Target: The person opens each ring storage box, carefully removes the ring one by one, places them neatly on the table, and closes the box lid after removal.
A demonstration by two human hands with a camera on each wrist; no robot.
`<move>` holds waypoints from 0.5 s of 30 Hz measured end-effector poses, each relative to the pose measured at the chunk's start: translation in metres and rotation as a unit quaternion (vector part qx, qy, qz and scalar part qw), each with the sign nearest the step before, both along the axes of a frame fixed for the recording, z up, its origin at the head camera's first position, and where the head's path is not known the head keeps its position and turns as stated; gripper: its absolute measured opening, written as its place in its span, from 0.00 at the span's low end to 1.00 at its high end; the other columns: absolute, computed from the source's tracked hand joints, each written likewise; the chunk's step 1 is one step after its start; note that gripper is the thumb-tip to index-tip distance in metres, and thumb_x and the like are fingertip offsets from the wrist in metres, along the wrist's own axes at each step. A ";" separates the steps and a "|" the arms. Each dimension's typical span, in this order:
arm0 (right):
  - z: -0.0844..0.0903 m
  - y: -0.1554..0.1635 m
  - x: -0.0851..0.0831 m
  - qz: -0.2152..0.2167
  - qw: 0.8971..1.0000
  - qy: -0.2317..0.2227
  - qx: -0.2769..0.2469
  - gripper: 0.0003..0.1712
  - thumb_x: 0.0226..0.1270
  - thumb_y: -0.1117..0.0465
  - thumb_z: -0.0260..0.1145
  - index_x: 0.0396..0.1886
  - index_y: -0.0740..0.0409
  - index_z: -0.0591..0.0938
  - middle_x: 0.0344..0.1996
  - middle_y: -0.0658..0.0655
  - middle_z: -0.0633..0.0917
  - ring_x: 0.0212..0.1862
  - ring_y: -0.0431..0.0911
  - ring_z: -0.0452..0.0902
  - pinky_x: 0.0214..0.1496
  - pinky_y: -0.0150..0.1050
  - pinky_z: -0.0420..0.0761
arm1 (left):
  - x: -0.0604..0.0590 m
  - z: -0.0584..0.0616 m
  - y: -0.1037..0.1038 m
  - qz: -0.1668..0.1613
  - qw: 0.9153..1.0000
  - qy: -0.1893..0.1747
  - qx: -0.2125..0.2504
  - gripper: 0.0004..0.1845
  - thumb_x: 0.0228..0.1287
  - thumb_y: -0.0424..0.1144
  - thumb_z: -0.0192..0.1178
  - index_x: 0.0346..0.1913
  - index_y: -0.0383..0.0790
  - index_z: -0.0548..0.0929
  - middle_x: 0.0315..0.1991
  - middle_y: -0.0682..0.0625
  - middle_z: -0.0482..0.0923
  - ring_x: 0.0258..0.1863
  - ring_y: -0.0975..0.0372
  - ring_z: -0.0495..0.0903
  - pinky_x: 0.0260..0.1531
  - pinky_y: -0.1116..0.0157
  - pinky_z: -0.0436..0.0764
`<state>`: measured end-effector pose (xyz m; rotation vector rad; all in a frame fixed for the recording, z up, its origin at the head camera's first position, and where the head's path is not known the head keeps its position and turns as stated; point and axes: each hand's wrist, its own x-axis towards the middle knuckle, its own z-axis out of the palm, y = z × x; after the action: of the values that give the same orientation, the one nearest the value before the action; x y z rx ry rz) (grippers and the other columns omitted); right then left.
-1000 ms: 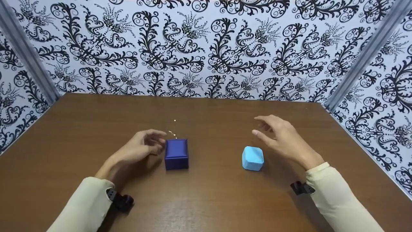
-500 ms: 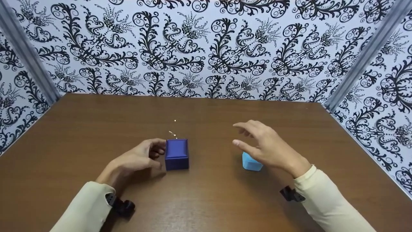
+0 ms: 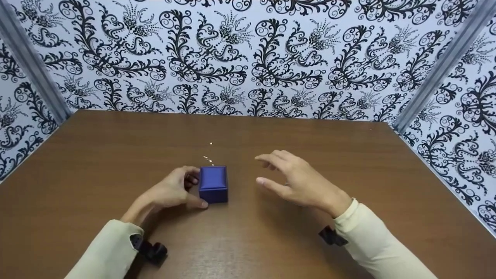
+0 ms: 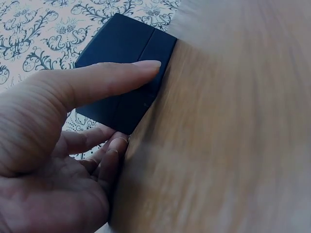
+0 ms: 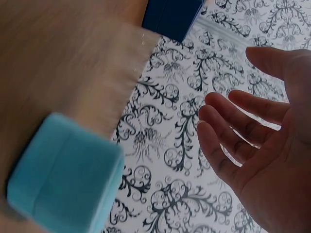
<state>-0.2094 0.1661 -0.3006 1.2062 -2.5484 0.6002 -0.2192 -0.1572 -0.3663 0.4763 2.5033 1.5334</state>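
Patterned black-and-white walls enclose our brown desk (image 3: 97,162), where the dark blue box (image 3: 213,184) sits mid-desk. Our left hand (image 3: 172,192) pinches its near and left sides; our right hand (image 3: 298,182) hovers spread wide, holding nothing. We judge the box light, rigid and smooth-sided, best held across opposite side walls.

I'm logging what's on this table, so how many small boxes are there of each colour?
Dark blue box: 1, held at its sides by the left hand.
Light blue box: 1, seen only in the right wrist view; in the head view the open right hand covers it.
Total: 2 boxes.
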 end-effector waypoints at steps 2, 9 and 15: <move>-0.001 -0.006 0.000 0.007 1.000 -0.001 0.002 0.28 0.73 0.47 0.66 0.65 0.57 0.77 0.46 0.51 0.81 0.50 0.45 0.78 0.55 0.42 0.78 | -0.001 0.000 0.000 -0.001 1.000 0.003 0.000 0.43 0.37 0.30 0.83 0.59 0.23 0.73 0.49 0.39 0.75 0.51 0.49 0.73 0.56 0.52 0.71; -0.006 -0.026 -0.001 0.035 0.999 -0.012 -0.001 0.31 0.71 0.44 0.68 0.66 0.57 0.77 0.48 0.52 0.82 0.51 0.46 0.79 0.54 0.44 0.78 | -0.001 0.000 -0.002 -0.010 1.000 0.010 -0.002 0.40 0.37 0.30 0.83 0.57 0.25 0.74 0.48 0.41 0.74 0.50 0.49 0.73 0.54 0.53 0.72; -0.011 -0.042 -0.005 0.034 0.998 -0.055 0.000 0.36 0.65 0.42 0.72 0.66 0.54 0.76 0.52 0.52 0.81 0.53 0.46 0.78 0.55 0.43 0.78 | 0.000 -0.001 -0.002 -0.007 1.000 0.013 -0.003 0.41 0.37 0.30 0.83 0.57 0.25 0.74 0.48 0.40 0.75 0.50 0.49 0.73 0.54 0.52 0.72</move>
<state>-0.2147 0.1236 -0.3117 1.2990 -2.6053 0.6990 -0.2192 -0.1592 -0.3674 0.5146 2.5182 1.5245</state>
